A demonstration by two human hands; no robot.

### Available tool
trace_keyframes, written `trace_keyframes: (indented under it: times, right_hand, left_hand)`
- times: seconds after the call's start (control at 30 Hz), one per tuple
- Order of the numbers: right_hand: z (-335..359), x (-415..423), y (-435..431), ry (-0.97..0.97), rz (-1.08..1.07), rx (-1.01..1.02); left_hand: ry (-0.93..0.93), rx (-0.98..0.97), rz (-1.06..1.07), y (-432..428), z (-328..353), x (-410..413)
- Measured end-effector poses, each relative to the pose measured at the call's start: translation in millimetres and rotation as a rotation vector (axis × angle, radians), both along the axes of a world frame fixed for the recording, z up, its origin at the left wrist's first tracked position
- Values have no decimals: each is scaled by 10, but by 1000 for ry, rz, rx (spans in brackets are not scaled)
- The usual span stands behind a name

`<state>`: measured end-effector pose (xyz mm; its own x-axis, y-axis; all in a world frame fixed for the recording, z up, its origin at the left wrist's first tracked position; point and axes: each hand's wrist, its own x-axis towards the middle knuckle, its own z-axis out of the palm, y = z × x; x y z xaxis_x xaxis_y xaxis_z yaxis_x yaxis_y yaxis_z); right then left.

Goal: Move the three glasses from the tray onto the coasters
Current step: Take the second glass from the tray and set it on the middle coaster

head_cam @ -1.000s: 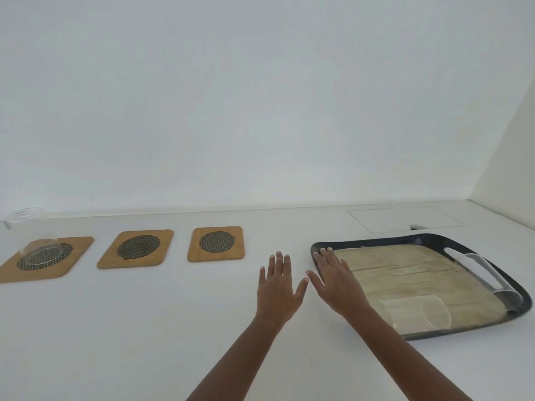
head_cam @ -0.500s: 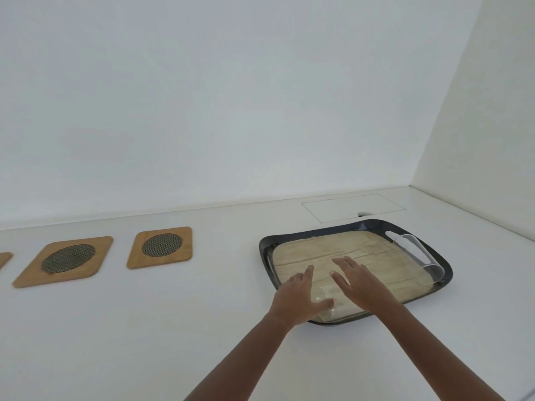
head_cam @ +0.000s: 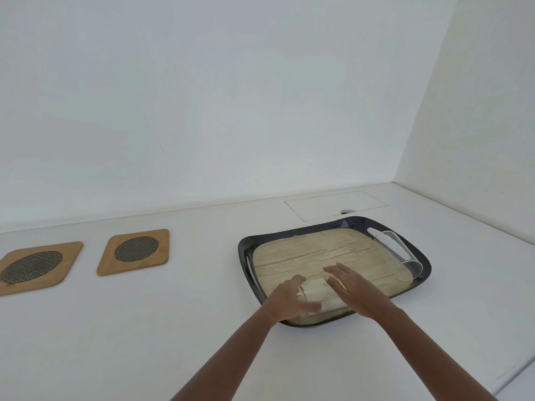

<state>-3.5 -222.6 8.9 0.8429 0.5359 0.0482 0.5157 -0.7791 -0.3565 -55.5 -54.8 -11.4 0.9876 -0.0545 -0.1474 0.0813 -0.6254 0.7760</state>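
A dark tray (head_cam: 333,227) with a wood-grain floor sits on the white counter at the right. A clear glass (head_cam: 317,292) lies on its side at the tray's near edge. My left hand (head_cam: 288,301) curls around the glass's left end, and my right hand (head_cam: 354,290) lies flat against its right side. A second clear glass (head_cam: 398,256) lies on its side along the tray's right edge. Two wooden coasters with dark mesh centres are on the left, the nearer one (head_cam: 133,251) and another (head_cam: 37,267) at the frame's edge.
White walls meet in a corner behind and to the right of the tray. A flat rectangular panel (head_cam: 335,204) is set into the counter behind the tray. The counter's front edge shows at the lower right.
My view has swung right, so the leftmost coaster with its glass has left the frame. Both hands moved from the bare counter onto the tray and closed in on the lying glass.
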Motion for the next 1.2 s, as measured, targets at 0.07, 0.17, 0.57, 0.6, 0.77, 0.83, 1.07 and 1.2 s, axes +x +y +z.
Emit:
trace_keyframes:
  times: [0.07,0.17,0.57,0.6,0.77,0.83,1.07,1.2]
  right_hand:
    - [21,26,13,-13,-1,20]
    - [76,50,64,-26,21,51]
    - [418,1,626,148,150,374]
    - [444,-23,702,178,159,411]
    - [562,-99,1127,322,170,569]
    - [592,-128,1296,409,179,636]
    - [560,-197,1898,730,162,816]
    - [526,-270,2223,924,161,894]
  left_hand:
    - [-28,-85,53,23,9,39]
    - [-65,-193,111,89,55,105]
    - [-274,-365,262,699,626,94]
    - [-286,-352,280,756,674,78]
    - [-336,-355,318,1031,877,27]
    - [-362,-328,343,1141,947,11]
    - [-402,-225,445,1520,1102,-116]
    - [-383,-169,486,1776,1096,-223]
